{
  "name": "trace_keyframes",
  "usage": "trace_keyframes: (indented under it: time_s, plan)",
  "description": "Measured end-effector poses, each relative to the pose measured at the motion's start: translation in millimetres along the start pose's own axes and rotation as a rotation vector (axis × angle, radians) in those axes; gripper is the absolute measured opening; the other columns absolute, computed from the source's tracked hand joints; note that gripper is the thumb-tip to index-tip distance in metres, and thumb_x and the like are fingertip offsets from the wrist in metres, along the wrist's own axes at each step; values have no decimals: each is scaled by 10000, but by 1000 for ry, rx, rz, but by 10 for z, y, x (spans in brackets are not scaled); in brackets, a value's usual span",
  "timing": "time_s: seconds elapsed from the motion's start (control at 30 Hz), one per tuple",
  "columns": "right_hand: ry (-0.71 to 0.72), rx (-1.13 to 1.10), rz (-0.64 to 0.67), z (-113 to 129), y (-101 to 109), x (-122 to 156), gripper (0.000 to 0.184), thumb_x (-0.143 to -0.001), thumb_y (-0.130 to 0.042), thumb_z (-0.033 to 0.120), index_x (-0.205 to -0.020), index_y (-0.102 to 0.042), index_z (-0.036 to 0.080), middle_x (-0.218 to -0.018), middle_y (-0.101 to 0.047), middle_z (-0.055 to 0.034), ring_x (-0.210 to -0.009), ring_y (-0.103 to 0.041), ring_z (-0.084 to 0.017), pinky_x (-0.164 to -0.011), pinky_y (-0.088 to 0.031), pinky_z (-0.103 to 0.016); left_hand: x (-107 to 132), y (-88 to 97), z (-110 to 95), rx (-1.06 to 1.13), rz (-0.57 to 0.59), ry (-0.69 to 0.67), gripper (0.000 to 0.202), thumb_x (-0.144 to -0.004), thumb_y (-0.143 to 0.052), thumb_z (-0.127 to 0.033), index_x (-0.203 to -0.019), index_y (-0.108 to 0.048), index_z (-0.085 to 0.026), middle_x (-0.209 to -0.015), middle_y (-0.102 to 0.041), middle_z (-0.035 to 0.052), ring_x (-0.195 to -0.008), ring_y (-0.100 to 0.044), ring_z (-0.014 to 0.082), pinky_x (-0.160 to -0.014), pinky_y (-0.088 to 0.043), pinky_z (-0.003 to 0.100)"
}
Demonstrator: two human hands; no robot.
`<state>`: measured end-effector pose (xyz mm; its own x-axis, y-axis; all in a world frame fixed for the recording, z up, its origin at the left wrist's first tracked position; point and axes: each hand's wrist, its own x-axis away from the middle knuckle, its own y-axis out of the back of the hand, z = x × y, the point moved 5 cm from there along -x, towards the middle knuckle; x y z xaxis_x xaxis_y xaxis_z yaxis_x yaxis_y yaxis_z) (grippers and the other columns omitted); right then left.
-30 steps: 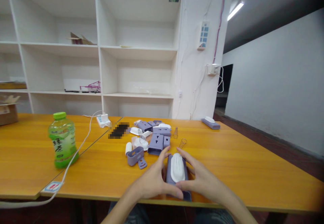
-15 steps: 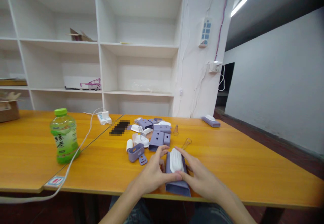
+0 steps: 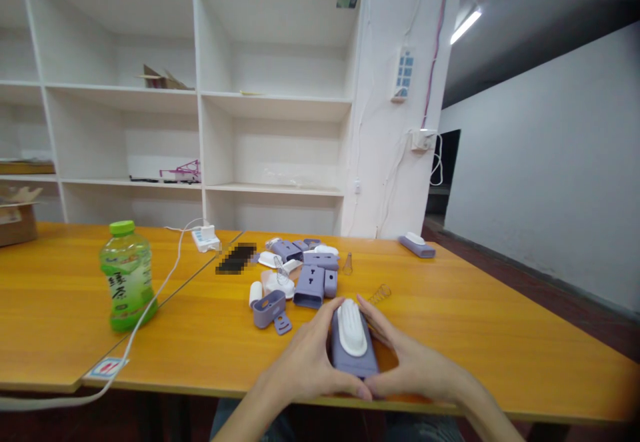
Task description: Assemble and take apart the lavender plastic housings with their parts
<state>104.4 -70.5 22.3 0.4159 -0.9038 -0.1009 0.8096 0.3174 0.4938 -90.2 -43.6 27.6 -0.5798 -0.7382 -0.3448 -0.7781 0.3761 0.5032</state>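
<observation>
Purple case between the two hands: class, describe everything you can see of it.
The purple case is an oblong box, seemingly plastic and smooth. On top sits a long white piece with rounded ends and ridges. It lies on the table near the front edge, its length running away from the person. The left hand and right hand cup it, thumbs at its near end. Its underside is hidden.

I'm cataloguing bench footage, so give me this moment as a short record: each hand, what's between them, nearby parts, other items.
left hand: curved round the purple housing from its left, thumb at the near end
right hand: curved round from the right, thumb also at the near end
on top: ribbed white piece
beyond the hands: purple and white parts, two wire springs
table's far right: similar purple unit
table's left: green-capped bottle, upright
</observation>
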Motion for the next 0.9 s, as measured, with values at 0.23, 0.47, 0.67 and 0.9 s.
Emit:
trace_keyframes:
  time_s: [0.23,0.47,0.67,0.9]
  plan:
    - [65,69,-70,106,0,-26,1245,-621,-908,282,-1606,-147,272,-1634,-321,-117,-1469,-377,-287,-1222,-288,-455,-23,38,24,120,-48,55,1069,-627,-918,-450,-1517,-354,-269,-1533,-457,112,-1379,-450,333,-1141,-361,448]
    - [130,377,-149,378,-48,8,1176,-647,-861,322,-1591,-160,350,-1636,-310,-44,-1484,-336,-296,-1238,-259,-491,-17,264,-119,10,-99,-5,1111,-607,-938,-424,-1525,-316,-354,-1483,-514,53,-1301,-519,293,-1107,-397,407]
    - [205,519,-165,599,-99,65,1188,-646,-838,291,-1588,-118,376,-1627,-304,-18,-1488,-321,-273,-1241,-278,-465,30,321,-279,-120,-31,-52,1110,-661,-896,-406,-1553,-237,-367,-1547,-459,33,-1340,-495,287,-1133,-370,404]
    - [263,490,-187,626,-112,35,1141,-643,-835,271,-1571,-176,366,-1604,-342,-26,-1468,-354,-271,-1234,-300,-451,38,318,-456,-139,-58,-98,846,-674,-834,-228,-1397,-404,-316,-1219,-641,-8,-1025,-625,203,-910,-483,296]
